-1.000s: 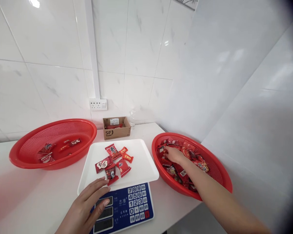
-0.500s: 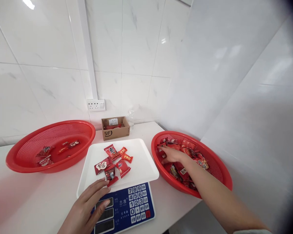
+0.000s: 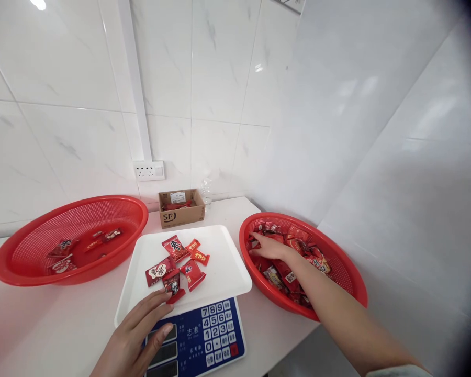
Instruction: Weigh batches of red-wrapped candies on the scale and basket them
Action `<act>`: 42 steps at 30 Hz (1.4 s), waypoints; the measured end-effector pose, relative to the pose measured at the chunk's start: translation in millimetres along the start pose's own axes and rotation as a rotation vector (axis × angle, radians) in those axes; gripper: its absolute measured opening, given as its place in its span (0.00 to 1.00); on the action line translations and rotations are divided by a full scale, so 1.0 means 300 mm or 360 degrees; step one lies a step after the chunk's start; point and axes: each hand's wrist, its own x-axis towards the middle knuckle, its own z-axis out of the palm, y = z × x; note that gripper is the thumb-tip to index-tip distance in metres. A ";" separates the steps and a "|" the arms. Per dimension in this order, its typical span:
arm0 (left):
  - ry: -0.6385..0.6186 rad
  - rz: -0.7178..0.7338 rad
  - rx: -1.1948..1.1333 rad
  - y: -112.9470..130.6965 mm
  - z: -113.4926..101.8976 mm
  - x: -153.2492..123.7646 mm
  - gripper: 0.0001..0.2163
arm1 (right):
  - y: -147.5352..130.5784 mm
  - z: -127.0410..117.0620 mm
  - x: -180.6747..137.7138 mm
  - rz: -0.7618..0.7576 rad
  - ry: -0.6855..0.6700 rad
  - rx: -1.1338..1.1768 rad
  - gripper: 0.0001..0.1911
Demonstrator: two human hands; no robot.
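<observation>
- Two red mesh baskets stand on the white counter: the left basket (image 3: pixel 74 201) and the right basket (image 3: pixel 343 272), well apart, with one scale (image 3: pixel 215 335) between them.
- One white tray (image 3: pixel 223 256) lies on top of the scale.
- Seven or so snack packets (image 3: pixel 172 246) lie in a loose cluster on the tray's left half.
- About five packets sit on the floor of the left basket; some are too small to count surely.
- The right basket holds a heap of packets, too many and too overlapped to count.
- The packets are small sealed pillow wrappers, mostly red with white or yellow characters; one on the tray has a dark face.
- The left hand (image 3: pixel 137 335) lies open, palm down with fingers spread, on the scale's front, fingertips at the tray's near edge just beside the dark packet.
- The right hand (image 3: pixel 269 246) reaches into the right basket and rests on the heap near its left rim; whether it grips a packet I cannot tell.
- One cardboard box (image 3: pixel 180 208) stands against the tiled wall behind the tray.
</observation>
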 end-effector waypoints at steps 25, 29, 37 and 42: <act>0.0053 0.0012 0.0018 0.009 -0.018 0.012 0.12 | 0.037 -0.003 0.003 0.0078 -0.0141 0.0160 0.13; 0.0044 0.0012 0.0007 0.014 -0.012 0.014 0.12 | 0.041 -0.005 0.001 0.0218 -0.0144 0.0190 0.18; 0.0017 -0.0004 0.0011 0.010 -0.013 0.011 0.12 | 0.065 0.025 0.020 0.0397 -0.0149 -0.0048 0.22; 0.0025 -0.0018 0.0009 0.010 -0.019 0.006 0.12 | 0.070 0.032 0.033 0.0367 -0.0146 -0.0242 0.17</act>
